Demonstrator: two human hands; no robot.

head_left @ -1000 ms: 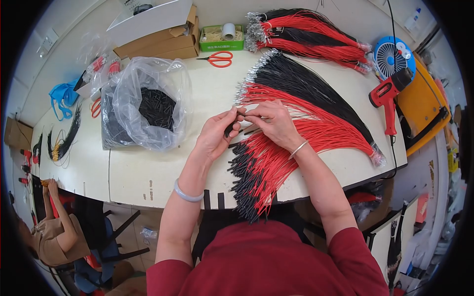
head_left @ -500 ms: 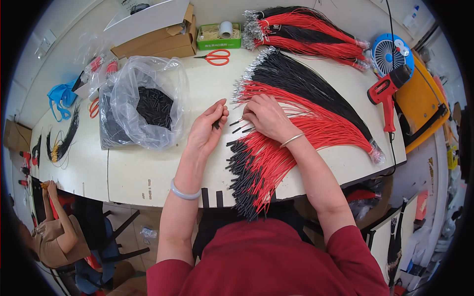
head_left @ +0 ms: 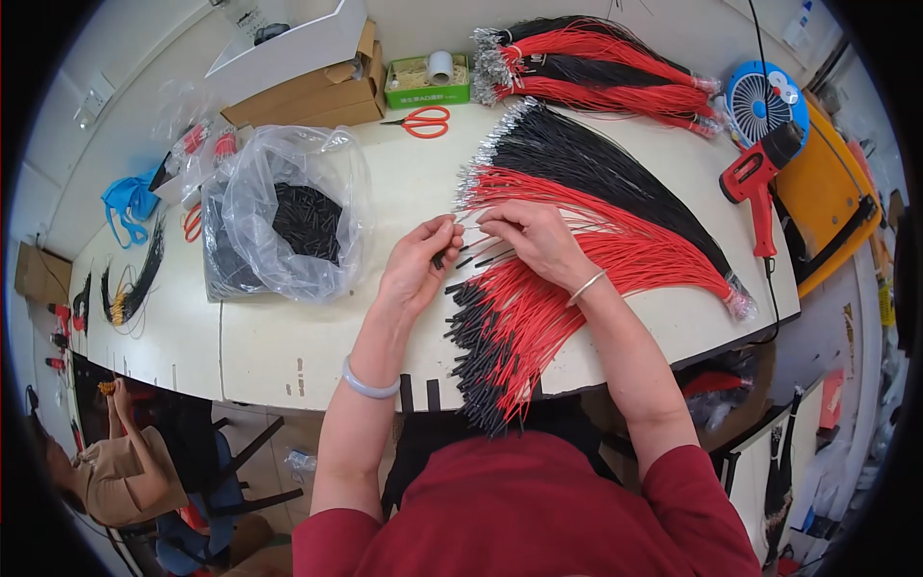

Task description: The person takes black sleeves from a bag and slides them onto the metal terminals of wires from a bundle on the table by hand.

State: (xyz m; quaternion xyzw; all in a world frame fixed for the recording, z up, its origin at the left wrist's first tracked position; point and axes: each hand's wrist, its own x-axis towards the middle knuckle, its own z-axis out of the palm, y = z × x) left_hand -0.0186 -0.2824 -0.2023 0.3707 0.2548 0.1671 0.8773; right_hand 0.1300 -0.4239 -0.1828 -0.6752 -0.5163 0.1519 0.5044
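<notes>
My left hand (head_left: 421, 260) is closed, with several short black tubes (head_left: 438, 260) in its curled fingers and its thumb and forefinger pinched together. Close to its right, my right hand (head_left: 538, 240) pinches the end of a wire (head_left: 471, 217), whose tip reaches the left fingertips. Below both hands, a fan of red wires (head_left: 558, 298) ends in black sleeves (head_left: 481, 356). Above them lie more red wires (head_left: 538, 192) with bare silvery ends, beside black wires (head_left: 606, 159). Left of my hands, a clear plastic bag (head_left: 252, 207) holds many short black tubes (head_left: 308, 223).
Orange-handled scissors (head_left: 426, 122) lie near a green box (head_left: 428, 94) and a cardboard box (head_left: 317, 101). Tied wire bundles (head_left: 596, 72) rest at the back. A red heat gun (head_left: 761, 188) and a blue fan (head_left: 764, 104) stand right. Another person (head_left: 130, 471) sits at far left.
My hands have come closer together, and the wire end in my right fingers now meets my left fingertips. The whole view has shifted slightly.
</notes>
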